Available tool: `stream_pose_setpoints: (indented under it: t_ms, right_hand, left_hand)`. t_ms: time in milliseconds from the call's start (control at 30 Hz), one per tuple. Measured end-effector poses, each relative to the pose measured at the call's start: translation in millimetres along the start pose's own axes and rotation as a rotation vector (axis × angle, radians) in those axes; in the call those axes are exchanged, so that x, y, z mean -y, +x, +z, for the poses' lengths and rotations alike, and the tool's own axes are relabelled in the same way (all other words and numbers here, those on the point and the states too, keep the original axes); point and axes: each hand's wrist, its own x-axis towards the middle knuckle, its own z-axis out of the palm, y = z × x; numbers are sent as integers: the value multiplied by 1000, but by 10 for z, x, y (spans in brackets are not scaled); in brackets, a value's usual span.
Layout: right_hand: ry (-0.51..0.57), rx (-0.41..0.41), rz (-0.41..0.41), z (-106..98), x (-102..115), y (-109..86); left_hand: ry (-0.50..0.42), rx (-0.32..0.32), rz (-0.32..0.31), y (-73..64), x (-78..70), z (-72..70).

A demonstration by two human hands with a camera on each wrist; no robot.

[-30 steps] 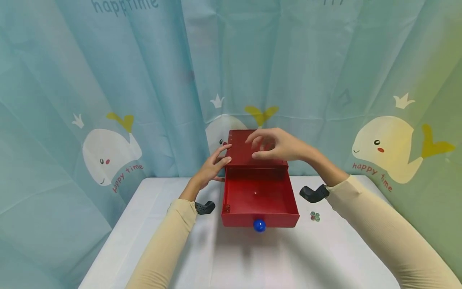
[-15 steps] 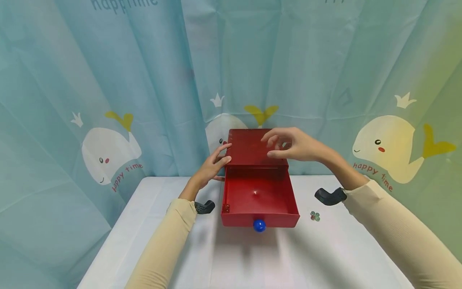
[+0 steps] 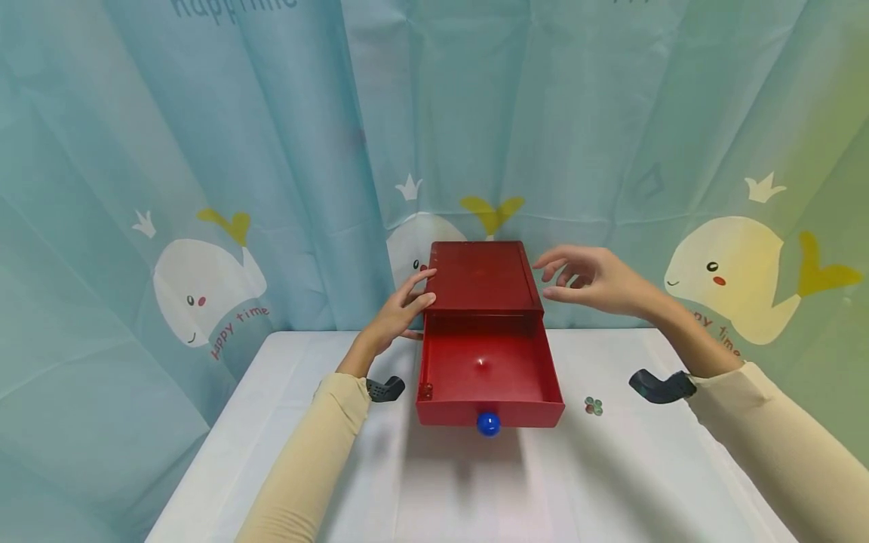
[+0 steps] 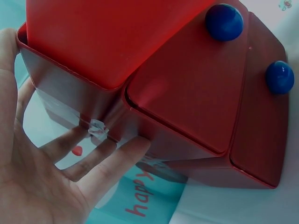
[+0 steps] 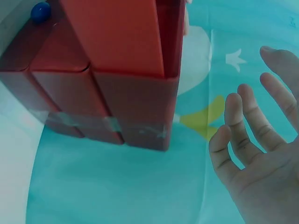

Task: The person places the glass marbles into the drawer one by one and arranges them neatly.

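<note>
A red drawer unit [image 3: 478, 275] stands at the back of the table, its top drawer [image 3: 489, 411] pulled out toward me by a blue knob's front. Two closed drawers with blue knobs show beneath it in the left wrist view. My left hand [image 3: 394, 313] rests against the unit's left side, thumb and fingers spread; in the left wrist view its fingertips [image 4: 140, 145] touch the red wall. My right hand [image 3: 594, 280] hovers to the right of the unit with loosely bent fingers and holds nothing. A small reddish-brown cluster [image 3: 425, 391] lies in the drawer's front left corner.
A small four-lobed green and red piece [image 3: 594, 406] lies on the white table [image 3: 339, 467], right of the drawer. Behind the unit hangs a blue curtain [image 3: 299, 151] with whale prints. Pale tape patches [image 5: 112, 123] cross the seams on the unit's side.
My right hand has moved right, from over the unit's top to the space beyond its right edge, fingers still loosely bent. The left hand and the pulled-out drawer stay in place.
</note>
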Motion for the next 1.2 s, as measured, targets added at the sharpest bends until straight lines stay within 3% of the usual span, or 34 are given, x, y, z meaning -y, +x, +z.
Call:
stream_pose_setpoints:
  t_ms: [267, 500, 900, 1200]
  right_hand:
    - [-2, -54, 45, -108, -110, -300]
    - [-32, -71, 155, -125, -263, -570]
    - [-15, -61, 164, 11, -637, -880]
    - [16, -33, 257, 261, -950, -1112]
  left_hand:
    - [-19, -8, -18, 5, -4, 0]
    - [-14, -10, -17, 6, 3, 4]
    - [-8, -22, -22, 9, 1, 0]
    - [4, -12, -21, -8, -16, 6]
